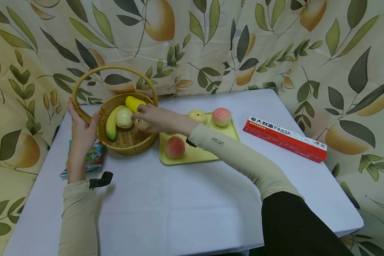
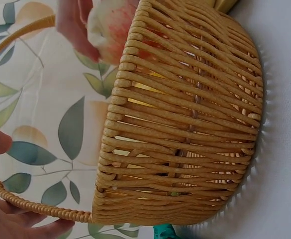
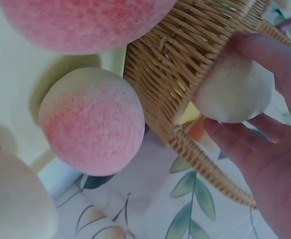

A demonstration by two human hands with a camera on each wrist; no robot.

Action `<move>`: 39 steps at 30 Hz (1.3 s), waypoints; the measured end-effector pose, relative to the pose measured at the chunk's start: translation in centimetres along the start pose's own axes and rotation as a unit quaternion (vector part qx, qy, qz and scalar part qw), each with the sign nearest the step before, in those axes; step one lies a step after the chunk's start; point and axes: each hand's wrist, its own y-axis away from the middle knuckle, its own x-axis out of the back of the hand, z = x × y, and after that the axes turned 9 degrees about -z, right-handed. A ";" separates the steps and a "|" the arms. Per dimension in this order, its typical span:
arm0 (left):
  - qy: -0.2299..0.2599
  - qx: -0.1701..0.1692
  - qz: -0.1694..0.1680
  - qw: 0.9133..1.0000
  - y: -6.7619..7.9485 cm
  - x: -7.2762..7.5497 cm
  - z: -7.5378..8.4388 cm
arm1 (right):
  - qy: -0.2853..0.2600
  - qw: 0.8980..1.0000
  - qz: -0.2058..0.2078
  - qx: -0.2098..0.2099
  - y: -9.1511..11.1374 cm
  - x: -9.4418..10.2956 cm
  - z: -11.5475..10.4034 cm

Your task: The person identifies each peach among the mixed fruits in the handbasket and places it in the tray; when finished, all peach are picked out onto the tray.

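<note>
A wicker basket [image 1: 131,147] with a tall arched handle stands at the left of the table. My left hand [image 1: 82,133] grips the handle's left side, thumb in front and fingers behind, as the left wrist view also shows. My right hand [image 1: 153,119] reaches into the basket's right side, its fingers and thumb round a pale peach with a pink blush [image 3: 237,89]. Inside the basket lie a banana [image 1: 111,126], a pale green round fruit [image 1: 124,118] and a yellow fruit [image 1: 133,103], partly hidden by the right hand.
A yellow tray [image 1: 195,159] right of the basket holds pink peaches [image 1: 175,147] and a pale yellow fruit [image 1: 197,116]; the right forearm covers part of it. A red pasta box [image 1: 284,139] lies farther right. Behind the left wrist is a teal snack bag [image 1: 94,156].
</note>
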 end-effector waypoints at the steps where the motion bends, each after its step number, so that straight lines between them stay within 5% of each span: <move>1: 0.000 0.000 0.000 1.000 0.0 0.0 0.1 | -0.004 1.000 0.008 0.003 0.3 0.1 0.2; 7: -0.002 -0.009 0.000 1.000 -0.3 -0.3 0.4 | -0.041 0.999 0.036 0.002 2.6 1.3 1.0; 16: -0.007 -0.012 0.009 1.000 -0.2 -0.5 0.8 | -0.105 0.991 0.066 -0.053 6.6 1.7 1.8; 39: -0.012 -0.001 0.008 1.000 0.9 -0.4 0.3 | -0.142 0.978 0.063 -0.140 18.2 -3.1 3.3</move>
